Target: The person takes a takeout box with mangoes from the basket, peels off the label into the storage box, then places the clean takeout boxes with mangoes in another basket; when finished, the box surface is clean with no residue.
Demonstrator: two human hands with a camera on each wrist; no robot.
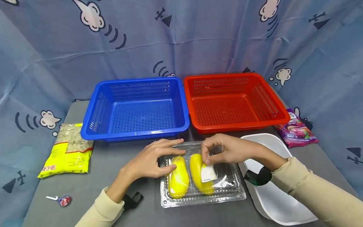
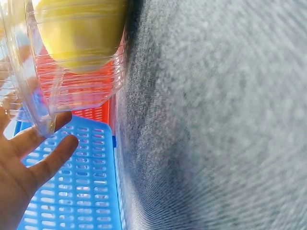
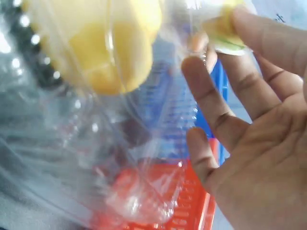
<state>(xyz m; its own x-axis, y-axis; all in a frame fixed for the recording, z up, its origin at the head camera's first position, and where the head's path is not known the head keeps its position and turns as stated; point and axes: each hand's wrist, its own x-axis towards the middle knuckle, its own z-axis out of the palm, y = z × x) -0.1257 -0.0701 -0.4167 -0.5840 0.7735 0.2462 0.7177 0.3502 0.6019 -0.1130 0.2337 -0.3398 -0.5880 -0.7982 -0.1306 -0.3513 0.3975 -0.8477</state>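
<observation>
A clear plastic clamshell box [image 1: 228, 186] lies on the grey table, with two yellow mango-like fruits [image 1: 179, 179] inside, seen through its lid. Between thumb and fingers, my right hand [image 1: 225, 148] pinches a small white label [image 1: 208, 174] over the right-hand fruit. Yellow and green show on the label [image 3: 228, 36] in the right wrist view. My left hand [image 1: 151, 159] is spread at the box's left side, its fingers reaching over the lid edge. In the left wrist view two extended fingers [image 2: 55, 160] show beside the box's rim.
A blue basket [image 1: 136, 135] and a red basket [image 1: 244, 126] stand behind the box. To the right are a white tub [image 1: 262, 203] and a purple packet [image 1: 297, 130]. A yellow packet [image 1: 66, 157] and a lollipop [image 1: 64, 200] lie at left.
</observation>
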